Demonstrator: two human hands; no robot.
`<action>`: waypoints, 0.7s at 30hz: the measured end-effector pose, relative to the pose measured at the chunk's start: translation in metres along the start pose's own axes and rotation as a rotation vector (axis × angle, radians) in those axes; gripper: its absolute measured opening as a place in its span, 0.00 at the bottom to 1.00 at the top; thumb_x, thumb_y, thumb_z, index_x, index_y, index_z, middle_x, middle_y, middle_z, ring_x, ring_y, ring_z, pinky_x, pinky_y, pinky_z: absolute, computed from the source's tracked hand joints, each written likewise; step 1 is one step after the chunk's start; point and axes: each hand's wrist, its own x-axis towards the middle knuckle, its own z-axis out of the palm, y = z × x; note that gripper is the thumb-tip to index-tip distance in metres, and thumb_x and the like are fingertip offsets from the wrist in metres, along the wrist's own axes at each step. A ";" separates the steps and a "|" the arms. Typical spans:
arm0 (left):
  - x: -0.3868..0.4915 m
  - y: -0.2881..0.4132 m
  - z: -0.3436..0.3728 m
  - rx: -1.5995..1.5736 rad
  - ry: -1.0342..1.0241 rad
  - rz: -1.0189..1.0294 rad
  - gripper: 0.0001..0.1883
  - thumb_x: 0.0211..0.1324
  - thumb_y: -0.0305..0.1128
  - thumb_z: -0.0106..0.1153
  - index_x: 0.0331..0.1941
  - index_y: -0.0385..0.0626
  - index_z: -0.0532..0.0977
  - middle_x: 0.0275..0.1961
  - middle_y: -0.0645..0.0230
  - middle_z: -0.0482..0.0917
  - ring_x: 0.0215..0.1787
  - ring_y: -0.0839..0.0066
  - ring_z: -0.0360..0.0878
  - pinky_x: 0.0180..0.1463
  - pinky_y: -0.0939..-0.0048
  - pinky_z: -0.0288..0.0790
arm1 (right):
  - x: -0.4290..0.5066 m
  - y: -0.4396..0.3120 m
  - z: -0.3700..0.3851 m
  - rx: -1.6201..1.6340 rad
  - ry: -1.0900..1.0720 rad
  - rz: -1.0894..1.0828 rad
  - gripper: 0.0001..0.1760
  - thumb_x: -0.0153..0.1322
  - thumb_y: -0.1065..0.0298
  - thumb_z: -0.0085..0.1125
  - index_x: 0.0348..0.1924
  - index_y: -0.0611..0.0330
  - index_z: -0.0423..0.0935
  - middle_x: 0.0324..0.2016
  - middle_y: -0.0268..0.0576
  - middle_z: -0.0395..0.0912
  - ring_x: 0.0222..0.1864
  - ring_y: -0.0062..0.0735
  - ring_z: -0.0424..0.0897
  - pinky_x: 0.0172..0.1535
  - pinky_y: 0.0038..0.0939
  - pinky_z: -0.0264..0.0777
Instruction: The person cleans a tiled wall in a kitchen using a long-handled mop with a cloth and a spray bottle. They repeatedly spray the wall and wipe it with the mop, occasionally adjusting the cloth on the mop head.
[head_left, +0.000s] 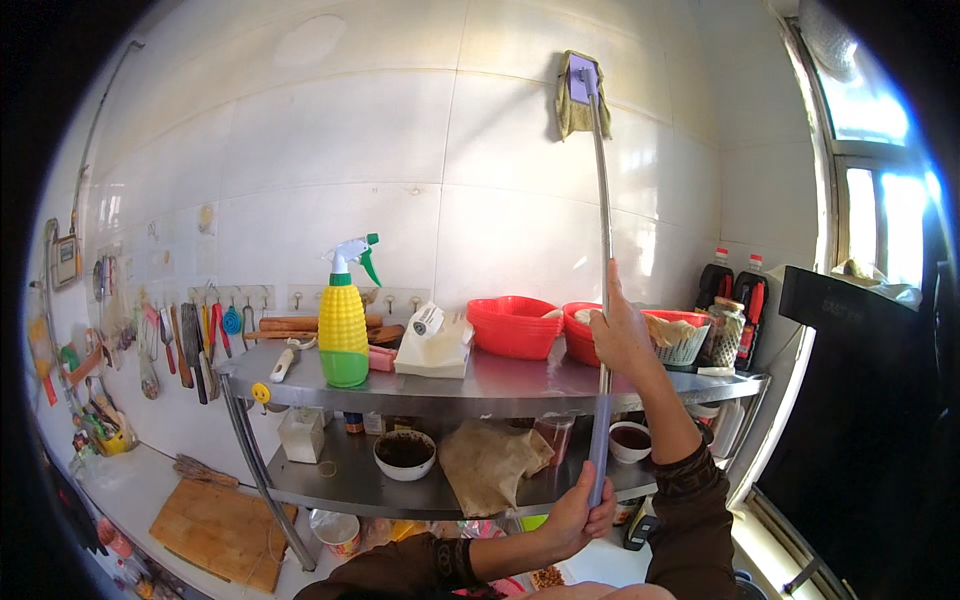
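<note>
A long-handled flat mop (601, 187) with a metal pole and a purple grip stands nearly upright before me. Its purple head (583, 79), with an olive-green cloth (576, 120) around it, lies against the tiled wall (510, 150). My left hand (577, 510) is closed around the lower end of the purple grip. Higher up, my right hand (624, 330) holds the metal pole, in front of the red plastic baskets (514, 328) on the steel shelf's upper level. A yellow and green spray bottle (344, 322) stands on that shelf, to the left.
The two-level steel shelf (450, 405) also bears a glass jar (724, 334), dark bottles with red caps (752, 300) and, below, bowls (405, 454) and a brown cloth (487, 465). Utensils hang at left above a wooden cutting board (221, 532). A window (885, 210) and a black panel (847, 390) are at right.
</note>
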 end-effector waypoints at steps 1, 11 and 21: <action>0.003 0.004 0.001 0.027 -0.082 0.077 0.25 0.63 0.62 0.34 0.28 0.52 0.63 0.12 0.78 0.57 0.10 0.82 0.51 0.14 0.78 0.47 | 0.006 0.000 -0.002 0.000 -0.012 0.010 0.46 0.62 0.70 0.48 0.69 0.59 0.34 0.26 0.66 0.76 0.31 0.60 0.77 0.36 0.48 0.71; 0.117 0.135 0.060 0.113 -0.187 0.258 0.24 0.61 0.62 0.41 0.25 0.53 0.66 0.12 0.79 0.58 0.10 0.84 0.52 0.14 0.79 0.47 | 0.176 -0.004 -0.052 -0.153 0.116 0.158 0.42 0.64 0.70 0.46 0.69 0.53 0.40 0.40 0.62 0.77 0.44 0.53 0.78 0.48 0.43 0.71; 0.041 0.037 0.009 0.090 -0.198 0.104 0.26 0.62 0.62 0.36 0.25 0.52 0.64 0.13 0.78 0.55 0.11 0.84 0.51 0.17 0.80 0.48 | 0.059 0.024 -0.017 0.046 0.001 0.103 0.46 0.61 0.71 0.48 0.69 0.60 0.36 0.39 0.70 0.73 0.40 0.62 0.76 0.45 0.46 0.69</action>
